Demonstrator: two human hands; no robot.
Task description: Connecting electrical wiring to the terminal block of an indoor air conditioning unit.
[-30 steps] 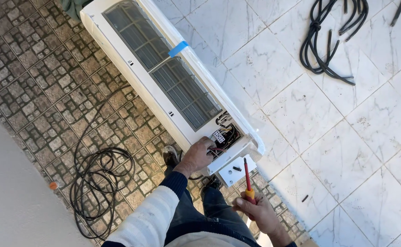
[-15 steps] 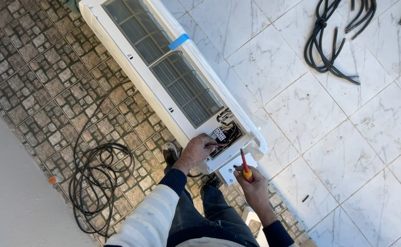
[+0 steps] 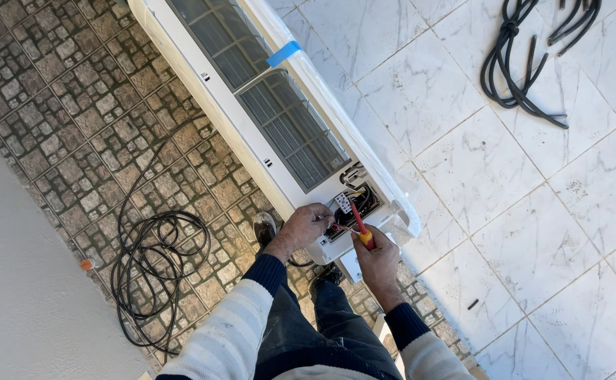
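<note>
Home floor used as a repair spot, white marble-look tiles (image 3: 533, 211) meeting cobble-pattern paving (image 3: 55, 127), opened white air-conditioner unit (image 3: 266, 119) lying flat, black cable coils (image 3: 160, 267) and hose bundle (image 3: 519, 63) scattered about

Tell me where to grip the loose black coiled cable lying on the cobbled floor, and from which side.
Take the black coiled cable across the thick bundle at the coil's near-left edge, where the loops lie together. Come from above, on the side of the grey wall: that side is open, while the left hand, the right hand and the white air-conditioner unit crowd the other. The single strand running towards the unit would likely just trail.
</note>
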